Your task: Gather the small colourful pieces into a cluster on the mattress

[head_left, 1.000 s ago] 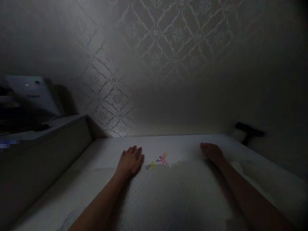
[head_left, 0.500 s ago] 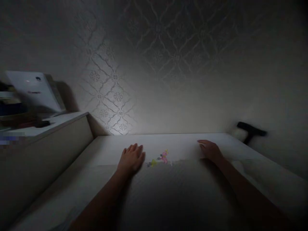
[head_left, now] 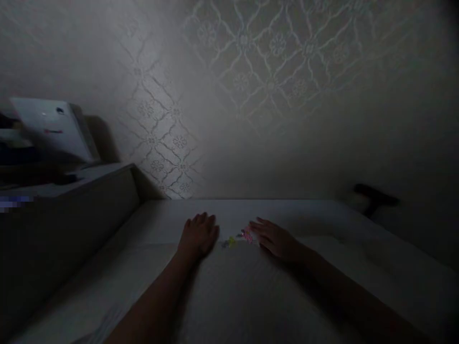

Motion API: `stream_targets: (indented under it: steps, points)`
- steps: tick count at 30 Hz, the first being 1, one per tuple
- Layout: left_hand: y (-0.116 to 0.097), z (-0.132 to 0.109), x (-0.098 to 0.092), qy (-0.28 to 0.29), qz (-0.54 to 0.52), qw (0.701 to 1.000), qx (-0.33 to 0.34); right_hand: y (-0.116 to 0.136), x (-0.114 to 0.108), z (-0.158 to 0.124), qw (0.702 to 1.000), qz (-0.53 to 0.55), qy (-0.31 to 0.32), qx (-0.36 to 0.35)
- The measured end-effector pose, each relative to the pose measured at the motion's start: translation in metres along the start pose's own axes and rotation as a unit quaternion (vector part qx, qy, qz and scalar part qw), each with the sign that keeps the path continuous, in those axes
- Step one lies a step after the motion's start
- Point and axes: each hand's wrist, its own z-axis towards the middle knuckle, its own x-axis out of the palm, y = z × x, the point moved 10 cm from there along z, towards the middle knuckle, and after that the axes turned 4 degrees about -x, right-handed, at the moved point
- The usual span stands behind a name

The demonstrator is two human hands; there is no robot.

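Note:
My left hand [head_left: 198, 234] rests palm down on the white table [head_left: 158, 222], fingers stretched out and nothing in them. To its right lie small bead-like pieces, too dim to name exactly: a yellow-green bit [head_left: 231, 241] with a grey bit [head_left: 224, 244] beside it, and a pink cluster [head_left: 247, 234]. My right hand [head_left: 276, 239] is palm down with its fingers extended, their tips at the right edge of the pink cluster. Whether they touch it I cannot tell.
A patterned papered wall [head_left: 229, 95] stands behind the table. At the left is a higher white cabinet [head_left: 103, 181] bearing a white box [head_left: 57, 129] and dark objects. A black T-shaped object [head_left: 376, 195] is at the right edge. The light is dim.
My right hand has moved left from the table's right side to the pink cluster. My left hand stays nearly where it was. The scene has grown darker.

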Motion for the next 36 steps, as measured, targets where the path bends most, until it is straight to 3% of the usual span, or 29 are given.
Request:
stream_targets:
  steps: [7, 19, 23, 27, 36]
  points:
    - [-0.001, 0.0, 0.001, 0.003, 0.001, 1.0, 0.001, 0.0, -0.005, 0.003, 0.999, 0.011, -0.017, -0.034]
    - [-0.002, -0.001, -0.002, 0.005, 0.009, 1.0, 0.001, -0.012, -0.002, -0.004, 0.998, -0.042, -0.041, -0.016]
    - [-0.001, -0.001, -0.001, 0.009, 0.011, 1.0, -0.004, -0.037, -0.013, -0.016, 0.989, -0.131, -0.056, 0.033]
    - [-0.001, -0.001, -0.001, 0.019, 0.02, 1.0, -0.004, -0.071, -0.026, -0.027, 0.97, -0.222, -0.025, 0.097]
    - [0.002, 0.001, 0.002, 0.023, 0.018, 1.0, -0.006, -0.128, -0.041, -0.053, 0.926, -0.314, 0.017, 0.209]
